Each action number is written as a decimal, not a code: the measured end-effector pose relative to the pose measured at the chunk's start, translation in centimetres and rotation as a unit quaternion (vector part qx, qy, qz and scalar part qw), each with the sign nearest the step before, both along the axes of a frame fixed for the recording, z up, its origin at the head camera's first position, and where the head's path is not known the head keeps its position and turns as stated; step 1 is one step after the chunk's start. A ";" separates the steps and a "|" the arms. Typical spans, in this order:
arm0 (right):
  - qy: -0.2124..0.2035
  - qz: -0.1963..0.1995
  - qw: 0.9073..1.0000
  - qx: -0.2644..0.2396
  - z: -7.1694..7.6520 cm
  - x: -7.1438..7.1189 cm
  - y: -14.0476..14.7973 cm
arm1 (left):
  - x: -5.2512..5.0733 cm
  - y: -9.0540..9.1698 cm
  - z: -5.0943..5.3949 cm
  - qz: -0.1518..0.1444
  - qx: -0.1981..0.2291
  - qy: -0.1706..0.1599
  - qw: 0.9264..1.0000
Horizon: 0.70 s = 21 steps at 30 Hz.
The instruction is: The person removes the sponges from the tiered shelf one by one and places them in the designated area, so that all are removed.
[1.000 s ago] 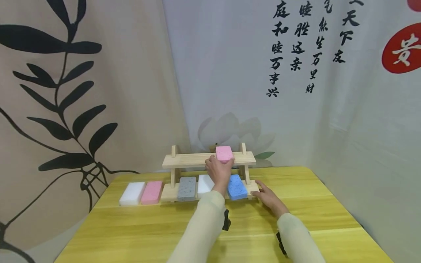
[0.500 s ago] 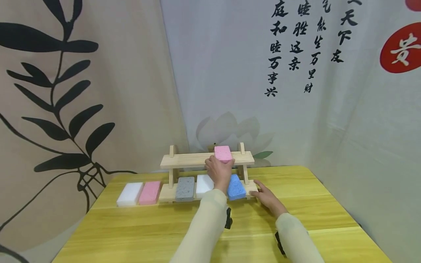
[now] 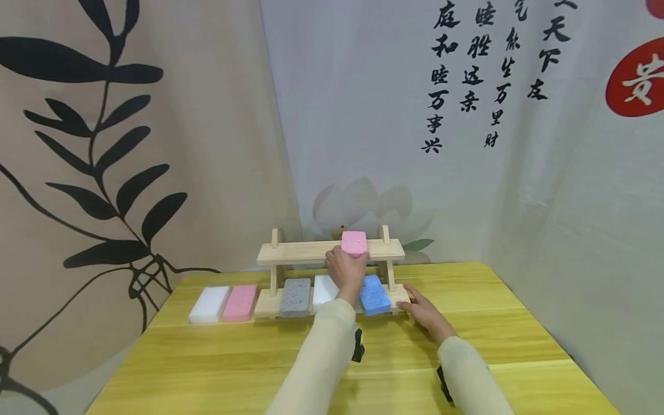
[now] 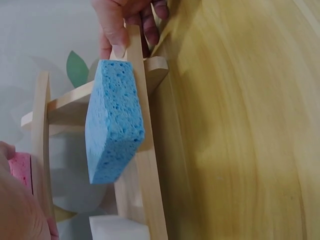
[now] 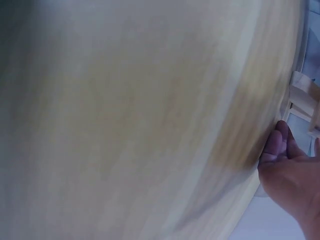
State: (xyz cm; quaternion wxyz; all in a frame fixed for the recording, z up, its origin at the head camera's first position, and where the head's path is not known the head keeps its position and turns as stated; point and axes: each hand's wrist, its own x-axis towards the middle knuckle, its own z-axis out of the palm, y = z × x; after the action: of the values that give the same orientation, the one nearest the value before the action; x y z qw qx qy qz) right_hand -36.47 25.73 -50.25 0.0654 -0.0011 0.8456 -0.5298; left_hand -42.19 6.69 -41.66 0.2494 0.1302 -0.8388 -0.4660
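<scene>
Pink sponge (image 3: 354, 242) at the upper wooden shelf (image 3: 306, 252) lies at 12 o'clock from the nearer left hand (image 3: 346, 271), whose thumb and fingers pinch its sides; its long axis is unclear. At 4 o'clock, the right hand (image 3: 426, 314) grips the lower shelf (image 3: 267, 304).

The worktop (image 3: 218, 369) bears a white block (image 3: 208, 305), a pink block (image 3: 241, 304) and a rack (image 3: 274, 279): grey block (image 3: 295, 298), second white block (image 3: 324, 290) and blue block (image 3: 375, 295) on its lower shelf (image 3: 267, 305), second pink block (image 3: 354, 243) at its upper shelf (image 3: 306, 252).

Long sleeves (image 3: 319, 363), pale cream; small black fitting (image 3: 358, 347) at each; hands (image 3: 346, 271) bare
</scene>
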 end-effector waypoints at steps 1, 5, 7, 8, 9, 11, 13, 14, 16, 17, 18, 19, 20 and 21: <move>0.000 0.001 1.000 0.000 0.0 0.0 -0.1 | 0.1 -0.2 0.0 -0.002 -0.001 0.005 1.000; -0.004 0.002 1.000 0.003 0.2 -0.1 -0.3 | 0.6 -1.3 0.0 -0.012 0.005 0.025 1.000; -0.004 0.004 1.000 0.005 0.3 -0.1 -0.5 | 0.8 -1.9 0.0 -0.019 0.004 0.028 0.999; -0.002 0.005 1.000 0.006 0.4 -0.1 -0.5 | 0.9 -2.1 0.0 -0.024 0.006 0.030 0.999; 0.000 0.007 1.000 0.007 0.4 0.0 -0.5 | 1.0 -2.4 0.0 -0.027 0.003 0.033 0.999; 0.000 0.009 1.000 0.007 0.5 0.0 -0.4 | 1.2 -2.9 0.0 -0.032 0.000 0.036 0.999; -0.001 0.013 1.000 0.008 0.5 0.2 -0.3 | 1.3 -3.4 -0.1 -0.035 -0.001 0.040 0.999; -0.002 0.014 1.000 0.007 0.5 0.2 -0.3 | 1.4 -3.7 -0.1 -0.036 -0.002 0.041 0.999; -0.004 0.018 1.000 0.008 0.4 0.2 -0.1 | 1.5 -4.3 -0.1 -0.041 0.000 0.040 0.998; -0.002 0.021 1.000 0.011 0.3 0.1 -0.1 | 1.6 -4.5 -0.1 -0.044 0.002 0.038 0.998; 0.001 0.024 1.000 0.016 0.2 0.0 0.0 | 1.8 -4.8 -0.1 -0.048 0.004 0.040 0.998; 0.001 0.023 1.000 0.014 0.1 0.0 0.1 | 1.9 -5.1 -0.1 -0.051 0.006 0.042 0.998; 0.000 0.023 1.000 0.013 0.0 -0.1 0.1 | 2.1 -5.4 0.0 -0.056 0.011 0.043 0.997; 0.001 0.021 1.000 0.012 -0.1 -0.1 0.2 | 2.2 -5.7 0.0 -0.059 0.015 0.044 0.997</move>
State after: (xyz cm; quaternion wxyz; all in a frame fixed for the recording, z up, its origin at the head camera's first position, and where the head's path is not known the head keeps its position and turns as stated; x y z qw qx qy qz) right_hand -36.55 25.91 -50.34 0.0756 -0.0192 0.8519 -0.5179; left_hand -39.97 1.01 -41.69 0.2564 0.0630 -0.8262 -0.4977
